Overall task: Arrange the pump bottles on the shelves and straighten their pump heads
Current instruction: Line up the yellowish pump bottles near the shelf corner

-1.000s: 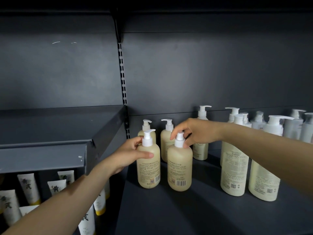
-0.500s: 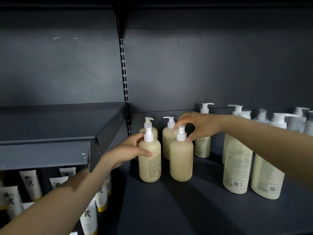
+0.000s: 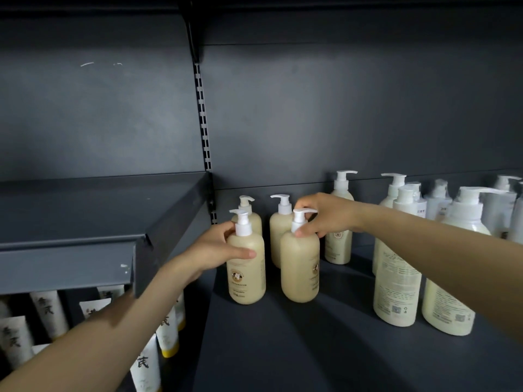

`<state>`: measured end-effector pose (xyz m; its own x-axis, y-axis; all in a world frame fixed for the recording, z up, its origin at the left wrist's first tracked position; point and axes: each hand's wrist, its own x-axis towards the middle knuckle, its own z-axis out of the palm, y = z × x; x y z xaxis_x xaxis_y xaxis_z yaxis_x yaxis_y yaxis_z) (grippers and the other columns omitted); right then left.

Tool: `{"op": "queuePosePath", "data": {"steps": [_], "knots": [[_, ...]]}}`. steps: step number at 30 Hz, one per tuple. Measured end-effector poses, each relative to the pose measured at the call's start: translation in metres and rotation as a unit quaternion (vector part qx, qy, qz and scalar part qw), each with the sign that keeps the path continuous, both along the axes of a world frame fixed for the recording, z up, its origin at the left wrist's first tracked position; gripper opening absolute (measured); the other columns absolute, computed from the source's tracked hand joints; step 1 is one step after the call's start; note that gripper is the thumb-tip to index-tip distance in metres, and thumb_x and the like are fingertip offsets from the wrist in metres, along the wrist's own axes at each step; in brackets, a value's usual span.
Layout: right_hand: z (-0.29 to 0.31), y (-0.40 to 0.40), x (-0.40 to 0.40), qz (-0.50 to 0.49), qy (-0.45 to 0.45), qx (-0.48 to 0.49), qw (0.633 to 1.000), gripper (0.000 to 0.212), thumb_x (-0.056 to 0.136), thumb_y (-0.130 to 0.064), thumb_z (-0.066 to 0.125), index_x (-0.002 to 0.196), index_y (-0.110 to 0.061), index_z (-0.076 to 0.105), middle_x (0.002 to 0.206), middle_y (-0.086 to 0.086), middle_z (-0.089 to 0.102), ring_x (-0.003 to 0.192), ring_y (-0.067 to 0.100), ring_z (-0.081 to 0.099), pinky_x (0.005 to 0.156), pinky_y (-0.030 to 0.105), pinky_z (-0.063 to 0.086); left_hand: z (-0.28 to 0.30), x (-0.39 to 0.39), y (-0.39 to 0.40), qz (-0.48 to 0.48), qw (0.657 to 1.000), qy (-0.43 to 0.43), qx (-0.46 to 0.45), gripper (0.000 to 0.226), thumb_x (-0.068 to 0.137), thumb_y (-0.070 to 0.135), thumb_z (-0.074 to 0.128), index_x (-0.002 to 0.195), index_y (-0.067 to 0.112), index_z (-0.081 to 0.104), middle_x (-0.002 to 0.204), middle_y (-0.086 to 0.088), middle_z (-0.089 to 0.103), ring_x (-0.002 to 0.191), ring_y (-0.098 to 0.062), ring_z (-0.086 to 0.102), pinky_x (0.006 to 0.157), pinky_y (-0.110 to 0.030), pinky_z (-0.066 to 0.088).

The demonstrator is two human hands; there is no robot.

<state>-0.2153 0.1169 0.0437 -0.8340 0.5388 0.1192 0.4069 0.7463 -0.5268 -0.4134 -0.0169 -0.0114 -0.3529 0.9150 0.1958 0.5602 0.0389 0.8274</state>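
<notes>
Two beige pump bottles stand at the front left of the dark shelf (image 3: 325,349). My left hand (image 3: 218,248) wraps the shoulder of the front left bottle (image 3: 246,275), whose label faces me. My right hand (image 3: 325,215) pinches the white pump head (image 3: 301,219) of the front right bottle (image 3: 300,270); its nozzle points right. Behind them stand two more beige bottles (image 3: 278,236), nozzles pointing different ways, and a fifth (image 3: 339,241) partly hidden by my right wrist.
Larger cream pump bottles (image 3: 396,284) and wrapped white ones (image 3: 438,202) fill the shelf's right side. A higher dark shelf (image 3: 85,239) juts out at left, with white tubes (image 3: 48,315) standing beneath it. Bare shelf surface lies in front of the bottles.
The front left bottle has been turned, so its label side now faces me instead of the barcode side. The front right bottle also turned, and its pump head now points right.
</notes>
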Motion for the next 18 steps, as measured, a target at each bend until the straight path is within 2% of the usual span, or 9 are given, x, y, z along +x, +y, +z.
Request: {"op": "queuePosePath", "data": {"steps": [3, 7, 10, 12, 14, 15, 16, 17, 18], "knots": [[-0.003, -0.001, -0.004, -0.020, 0.011, 0.004, 1.000, 0.031, 0.076, -0.023, 0.077, 0.092, -0.005, 0.057, 0.090, 0.007, 0.056, 0.083, 0.023, 0.062, 0.075, 0.042, 0.059, -0.004, 0.009, 0.005, 0.058, 0.997, 0.038, 0.016, 0.042, 0.064, 0.019, 0.083, 0.099, 0.021, 0.059, 0.094, 0.007, 0.064, 0.086, -0.010, 0.061, 0.071, -0.020, 0.045], [-0.005, -0.003, -0.008, -0.029, 0.021, 0.004, 0.999, 0.034, 0.076, -0.024, 0.077, 0.095, -0.005, 0.056, 0.083, 0.000, 0.050, 0.079, 0.019, 0.058, 0.072, 0.041, 0.060, -0.005, 0.017, 0.008, 0.096, 0.994, 0.047, 0.023, 0.048, 0.063, 0.021, 0.084, 0.104, 0.016, 0.059, 0.102, 0.002, 0.064, 0.092, -0.016, 0.061, 0.079, -0.025, 0.046], [-0.009, -0.002, -0.009, -0.036, 0.024, 0.011, 0.999, 0.027, 0.077, -0.028, 0.076, 0.078, -0.019, 0.051, 0.079, -0.003, 0.048, 0.076, 0.020, 0.058, 0.070, 0.041, 0.059, -0.006, 0.022, 0.008, 0.118, 0.991, 0.054, 0.024, 0.050, 0.063, 0.023, 0.084, 0.106, 0.017, 0.058, 0.104, 0.002, 0.063, 0.093, -0.016, 0.061, 0.082, -0.027, 0.048], [-0.012, -0.002, -0.010, -0.040, 0.029, 0.026, 0.998, 0.034, 0.077, -0.031, 0.075, 0.069, -0.030, 0.042, 0.075, -0.006, 0.048, 0.069, 0.016, 0.056, 0.063, 0.035, 0.056, -0.007, 0.025, 0.008, 0.133, 0.989, 0.066, 0.023, 0.050, 0.064, 0.025, 0.083, 0.107, 0.017, 0.058, 0.105, 0.002, 0.063, 0.094, -0.016, 0.061, 0.085, -0.029, 0.048], [-0.011, -0.004, -0.008, -0.033, 0.020, 0.075, 0.996, 0.035, 0.079, -0.034, 0.073, 0.068, -0.033, 0.040, 0.072, -0.012, 0.046, 0.065, 0.006, 0.049, 0.057, 0.019, 0.041, -0.008, 0.028, 0.007, 0.145, 0.986, 0.088, 0.010, 0.054, 0.066, 0.029, 0.082, 0.112, 0.015, 0.058, 0.111, 0.000, 0.063, 0.100, -0.018, 0.060, 0.087, -0.029, 0.048], [-0.008, -0.005, -0.004, -0.033, 0.009, 0.100, 0.994, 0.030, 0.080, -0.035, 0.072, 0.071, -0.032, 0.044, 0.074, -0.013, 0.048, 0.068, 0.006, 0.049, 0.058, 0.017, 0.036, -0.006, 0.029, 0.004, 0.152, 0.983, 0.106, -0.005, 0.057, 0.066, 0.033, 0.081, 0.115, 0.014, 0.057, 0.115, -0.001, 0.062, 0.103, -0.019, 0.060, 0.087, -0.029, 0.047], [-0.003, -0.006, 0.002, -0.037, -0.009, 0.119, 0.992, 0.022, 0.080, -0.037, 0.071, 0.078, -0.028, 0.051, 0.080, -0.011, 0.054, 0.077, 0.009, 0.053, 0.063, 0.018, 0.039, -0.003, 0.031, -0.001, 0.161, 0.978, 0.132, -0.030, 0.060, 0.067, 0.037, 0.079, 0.116, 0.014, 0.057, 0.118, -0.002, 0.061, 0.105, -0.019, 0.059, 0.087, -0.030, 0.046], [0.005, -0.010, 0.010, -0.038, -0.027, 0.135, 0.990, 0.024, 0.080, -0.038, 0.071, 0.092, -0.023, 0.057, 0.092, -0.006, 0.060, 0.088, 0.013, 0.057, 0.071, 0.021, 0.043, 0.001, 0.034, -0.006, 0.169, 0.969, 0.169, -0.062, 0.060, 0.067, 0.042, 0.078, 0.116, 0.014, 0.057, 0.119, -0.003, 0.061, 0.106, -0.020, 0.059, 0.087, -0.030, 0.046], [0.015, -0.014, 0.020, -0.041, -0.046, 0.148, 0.987, 0.037, 0.080, -0.039, 0.071, 0.108, -0.019, 0.058, 0.105, -0.001, 0.062, 0.099, 0.017, 0.058, 0.081, 0.025, 0.046, 0.007, 0.039, -0.012, 0.175, 0.956, 0.212, -0.102, 0.058, 0.068, 0.046, 0.075, 0.114, 0.015, 0.058, 0.119, -0.003, 0.061, 0.106, -0.021, 0.059, 0.085, -0.030, 0.046]]}}
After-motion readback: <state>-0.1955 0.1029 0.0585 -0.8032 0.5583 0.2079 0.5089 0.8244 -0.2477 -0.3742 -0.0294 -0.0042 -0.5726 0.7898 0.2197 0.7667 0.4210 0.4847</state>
